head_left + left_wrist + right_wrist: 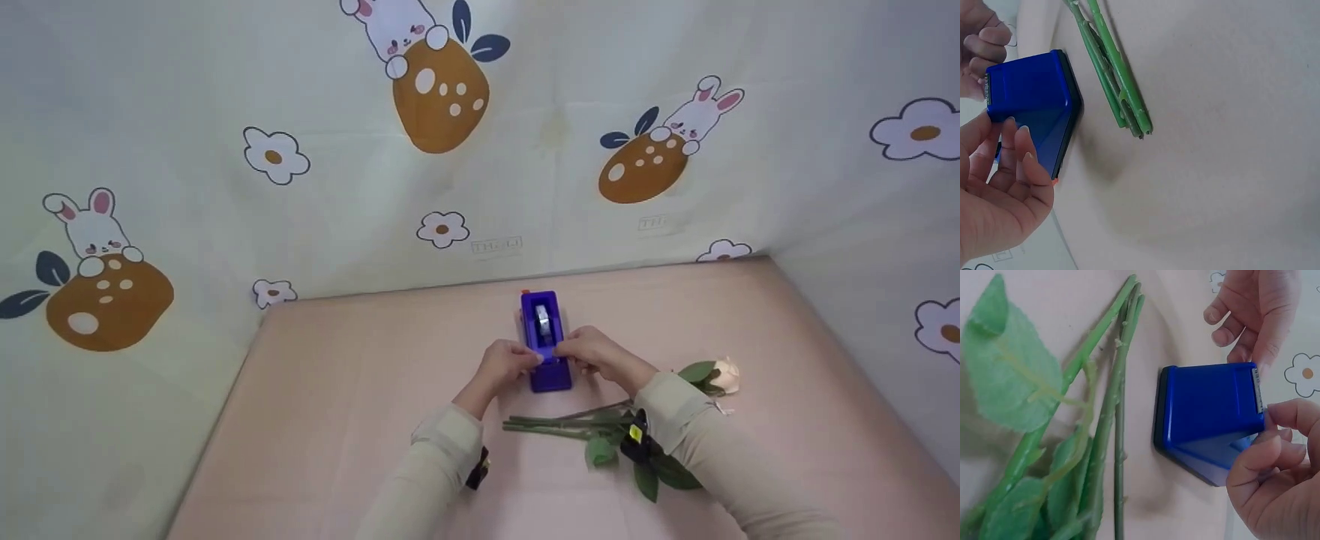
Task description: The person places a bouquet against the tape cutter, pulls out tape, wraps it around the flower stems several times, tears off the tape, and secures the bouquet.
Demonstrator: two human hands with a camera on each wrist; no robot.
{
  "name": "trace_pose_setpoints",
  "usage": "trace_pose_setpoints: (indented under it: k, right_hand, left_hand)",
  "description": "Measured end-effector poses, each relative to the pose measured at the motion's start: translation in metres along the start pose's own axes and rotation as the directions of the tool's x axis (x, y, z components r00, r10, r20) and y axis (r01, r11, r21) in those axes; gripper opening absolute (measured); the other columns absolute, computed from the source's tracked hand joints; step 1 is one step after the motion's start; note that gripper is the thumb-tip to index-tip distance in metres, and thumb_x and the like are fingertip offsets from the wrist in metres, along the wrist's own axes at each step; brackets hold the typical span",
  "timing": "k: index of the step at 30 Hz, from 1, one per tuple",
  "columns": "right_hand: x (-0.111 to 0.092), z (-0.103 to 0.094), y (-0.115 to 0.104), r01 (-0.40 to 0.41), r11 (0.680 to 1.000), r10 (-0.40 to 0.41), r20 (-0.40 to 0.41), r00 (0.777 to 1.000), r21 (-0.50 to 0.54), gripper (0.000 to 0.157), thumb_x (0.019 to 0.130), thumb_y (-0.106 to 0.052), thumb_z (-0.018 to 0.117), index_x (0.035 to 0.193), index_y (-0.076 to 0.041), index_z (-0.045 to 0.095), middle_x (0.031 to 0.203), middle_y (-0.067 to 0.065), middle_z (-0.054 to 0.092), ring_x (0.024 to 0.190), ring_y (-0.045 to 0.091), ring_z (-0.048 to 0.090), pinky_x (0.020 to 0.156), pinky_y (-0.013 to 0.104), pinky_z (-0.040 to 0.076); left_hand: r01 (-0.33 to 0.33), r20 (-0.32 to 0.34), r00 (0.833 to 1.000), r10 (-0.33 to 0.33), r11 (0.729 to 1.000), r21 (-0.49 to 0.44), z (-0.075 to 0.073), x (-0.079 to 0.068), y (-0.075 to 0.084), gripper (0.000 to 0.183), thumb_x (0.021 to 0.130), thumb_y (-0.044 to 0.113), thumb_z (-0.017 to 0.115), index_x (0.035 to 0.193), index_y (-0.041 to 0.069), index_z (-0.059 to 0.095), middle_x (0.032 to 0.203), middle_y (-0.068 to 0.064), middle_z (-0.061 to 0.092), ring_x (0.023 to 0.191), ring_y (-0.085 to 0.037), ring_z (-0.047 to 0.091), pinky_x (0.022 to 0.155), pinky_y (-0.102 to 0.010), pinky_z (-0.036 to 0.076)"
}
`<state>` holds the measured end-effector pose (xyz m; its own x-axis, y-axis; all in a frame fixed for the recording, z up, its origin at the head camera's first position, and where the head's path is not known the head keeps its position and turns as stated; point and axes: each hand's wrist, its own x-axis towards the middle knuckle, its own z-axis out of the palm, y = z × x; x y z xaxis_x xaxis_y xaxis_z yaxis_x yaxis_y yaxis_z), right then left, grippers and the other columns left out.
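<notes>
A blue tape dispenser (pixel 553 376) stands on the table with a roll of tape (pixel 542 319) in its well. Its toothed cutter (pixel 1257 390) shows at the upper edge in the right wrist view. From the left, my left hand (pixel 504 365) pinches at the tape by one end of the cutter, its other fingers loosely bent beside the dispenser. On the opposite side my right hand (pixel 600 354) does likewise with thumb and forefinger. The clear strip between the fingertips hardly shows. Nearer me lie green flower stems (pixel 1123 84), partly under my right forearm.
A pale rose (pixel 725 376) with leaves lies right of my right wrist. A green bud (pixel 601 452) and dark leaves (pixel 673 472) lie below the stems. Behind the pink tabletop (pixel 337 375) rises a patterned cloth (pixel 337 217).
</notes>
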<state>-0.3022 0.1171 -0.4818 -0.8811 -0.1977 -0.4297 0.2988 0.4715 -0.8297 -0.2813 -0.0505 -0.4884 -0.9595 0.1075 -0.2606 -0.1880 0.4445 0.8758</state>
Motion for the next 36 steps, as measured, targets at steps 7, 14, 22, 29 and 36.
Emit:
trace_pose_setpoints:
  k: [7, 14, 22, 29, 36]
  right_hand:
    - [-0.001, -0.001, -0.012, -0.096, 0.986, 0.088, 0.069, 0.994, 0.134, 0.028, 0.075, -0.011, 0.054, 0.055, -0.016, 0.035, 0.046, -0.008, 0.029, 0.041, 0.006, 0.026, 0.041, 0.02, 0.023]
    - [-0.004, -0.007, -0.022, -0.151, 0.896, 0.079, 0.183, 0.98, 0.419, 0.022, 0.08, -0.008, 0.052, 0.063, -0.013, 0.038, 0.046, -0.01, 0.029, 0.038, 0.001, 0.024, 0.038, 0.016, 0.022]
    - [-0.017, -0.002, -0.007, -0.197, 0.857, 0.06, 0.287, 0.956, 0.476, 0.021, 0.085, -0.009, 0.047, 0.066, -0.013, 0.038, 0.046, -0.01, 0.029, 0.036, 0.0, 0.026, 0.039, 0.014, 0.023]
    - [-0.054, 0.009, 0.006, -0.161, 0.866, 0.011, 0.305, 0.952, 0.473, 0.024, 0.084, -0.011, 0.049, 0.062, -0.014, 0.038, 0.047, -0.009, 0.031, 0.038, 0.002, 0.027, 0.039, 0.016, 0.025]
    - [-0.095, 0.021, 0.024, -0.097, 0.879, -0.081, 0.347, 0.934, 0.466, 0.034, 0.086, -0.014, 0.048, 0.054, -0.018, 0.039, 0.046, -0.011, 0.035, 0.037, 0.0, 0.031, 0.039, 0.016, 0.029]
  left_hand:
    - [0.014, 0.001, 1.0, -0.014, 1.0, 0.01, -0.002, 0.0, 0.001, 0.014, 0.082, 0.009, 0.064, 0.083, -0.003, 0.069, 0.066, 0.001, 0.059, 0.062, -0.014, 0.054, 0.053, -0.023, 0.043]
    - [0.032, -0.006, 0.999, -0.032, 0.999, 0.008, -0.005, 0.0, 0.001, 0.013, 0.082, 0.008, 0.063, 0.081, -0.004, 0.068, 0.066, 0.0, 0.058, 0.058, -0.011, 0.05, 0.055, -0.025, 0.045]
    - [-0.003, -0.014, 1.0, 0.004, 0.997, 0.073, -0.001, 0.0, 0.002, 0.015, 0.082, 0.008, 0.061, 0.071, -0.002, 0.067, 0.06, 0.001, 0.054, 0.054, -0.01, 0.046, 0.047, -0.019, 0.036]
    - [-0.001, -0.03, 1.0, 0.004, 0.995, 0.1, 0.001, 0.0, 0.002, 0.015, 0.081, 0.008, 0.061, 0.069, 0.0, 0.064, 0.057, 0.003, 0.048, 0.052, -0.011, 0.045, 0.048, -0.022, 0.038]
    - [0.027, -0.015, 1.0, -0.026, 0.997, 0.072, 0.001, 0.0, 0.0, 0.015, 0.084, 0.012, 0.062, 0.078, 0.0, 0.067, 0.063, 0.002, 0.053, 0.059, -0.013, 0.05, 0.055, -0.027, 0.046]
